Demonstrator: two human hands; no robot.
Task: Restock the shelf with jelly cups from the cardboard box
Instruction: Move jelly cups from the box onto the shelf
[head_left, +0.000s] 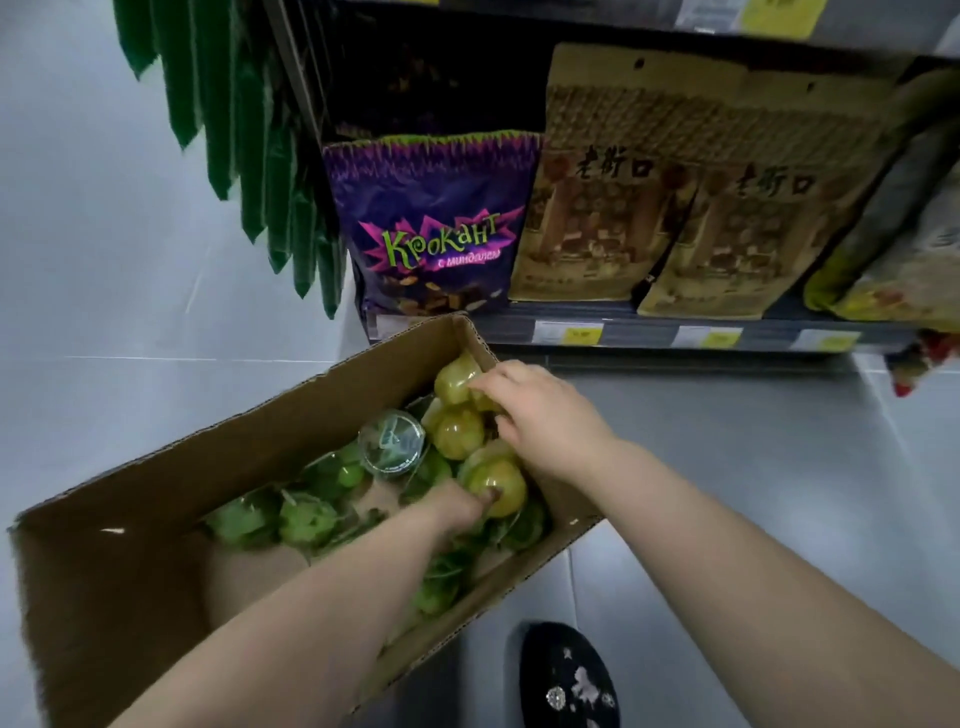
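Note:
An open cardboard box (130, 519) sits on the floor below the shelf (623, 332). Inside lie several jelly cups: yellow-green ones (457, 431) at the far end and green ones (306, 519) toward the middle. One cup (392, 441) shows its clear lid. My left hand (457, 506) reaches into the box and its fingers curl round a yellow-green cup (501, 486). My right hand (540, 415) is over the box's far right corner, fingertips pinching the top yellow-green cup (454, 382).
On the bottom shelf stand a purple candy bag (436, 228) and tan snack bags (587, 208) with price tags along the edge. Dark green packets (244, 130) hang at the left. A black shoe (569, 675) is on the grey floor right of the box.

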